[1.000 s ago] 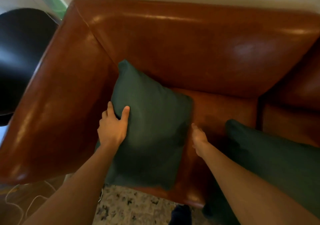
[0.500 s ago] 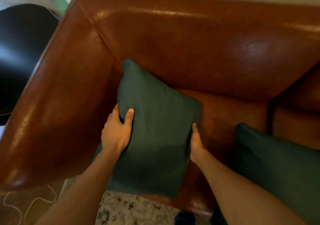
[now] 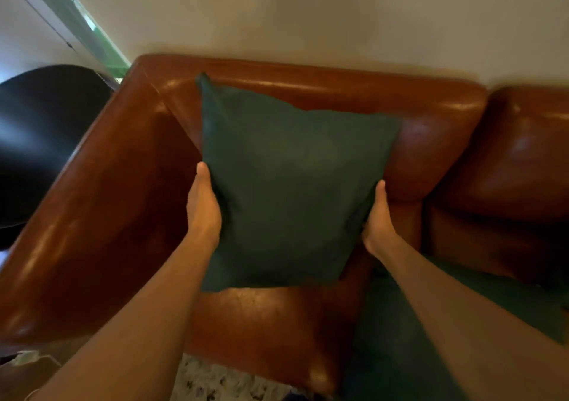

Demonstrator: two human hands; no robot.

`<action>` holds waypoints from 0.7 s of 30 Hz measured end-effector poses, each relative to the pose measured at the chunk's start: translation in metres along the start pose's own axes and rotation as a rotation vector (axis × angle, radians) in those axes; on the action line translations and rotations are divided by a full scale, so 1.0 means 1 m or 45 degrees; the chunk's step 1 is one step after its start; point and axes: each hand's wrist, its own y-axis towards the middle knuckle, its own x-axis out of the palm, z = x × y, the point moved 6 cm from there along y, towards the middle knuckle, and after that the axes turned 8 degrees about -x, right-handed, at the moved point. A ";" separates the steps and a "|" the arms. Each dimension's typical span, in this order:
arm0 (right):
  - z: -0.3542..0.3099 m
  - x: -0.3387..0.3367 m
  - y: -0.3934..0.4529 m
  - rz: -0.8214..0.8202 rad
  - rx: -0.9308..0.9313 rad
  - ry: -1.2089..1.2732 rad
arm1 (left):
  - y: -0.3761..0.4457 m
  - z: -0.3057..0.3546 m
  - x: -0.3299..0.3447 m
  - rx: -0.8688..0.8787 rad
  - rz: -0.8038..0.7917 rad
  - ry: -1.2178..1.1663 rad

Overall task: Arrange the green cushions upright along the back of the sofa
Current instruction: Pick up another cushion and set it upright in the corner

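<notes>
A dark green cushion (image 3: 292,185) is held up in front of the brown leather sofa back (image 3: 431,108), its top left corner reaching the backrest's upper edge. My left hand (image 3: 203,206) grips its left edge and my right hand (image 3: 377,222) grips its right edge. The cushion's lower edge hangs over the seat (image 3: 271,314). A second green cushion (image 3: 498,302) lies flat on the seat to the right, partly hidden under my right forearm.
The sofa's left armrest (image 3: 101,203) runs along the left. A black rounded chair (image 3: 40,135) stands beyond it. A pale wall (image 3: 308,15) rises behind the sofa. A patterned rug (image 3: 221,382) shows below the seat's front edge.
The cushion lay tilted on the seat with my left hand on it; both hands took its sides and lifted it upright toward the backrest. The view has tilted up.
</notes>
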 end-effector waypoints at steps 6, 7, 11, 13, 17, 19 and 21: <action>-0.048 0.002 0.009 0.006 -0.184 0.136 | 0.023 0.018 0.033 -0.103 -0.047 -0.283; -0.049 0.002 0.013 0.014 -0.187 0.142 | 0.029 0.018 0.036 -0.128 -0.041 -0.299; -0.046 0.003 0.024 0.059 -0.150 0.091 | 0.048 0.019 0.054 -0.151 -0.096 -0.334; -0.041 0.006 0.031 0.088 -0.134 0.078 | 0.061 0.020 0.058 -0.172 -0.119 -0.319; -0.035 0.020 0.041 0.147 -0.117 0.012 | 0.089 0.021 0.053 -0.180 -0.108 -0.260; -0.031 0.029 0.042 0.156 -0.082 -0.016 | 0.103 0.022 0.051 -0.199 -0.109 -0.244; -0.027 0.036 0.043 0.191 -0.040 -0.040 | 0.115 0.024 0.052 -0.212 -0.126 -0.228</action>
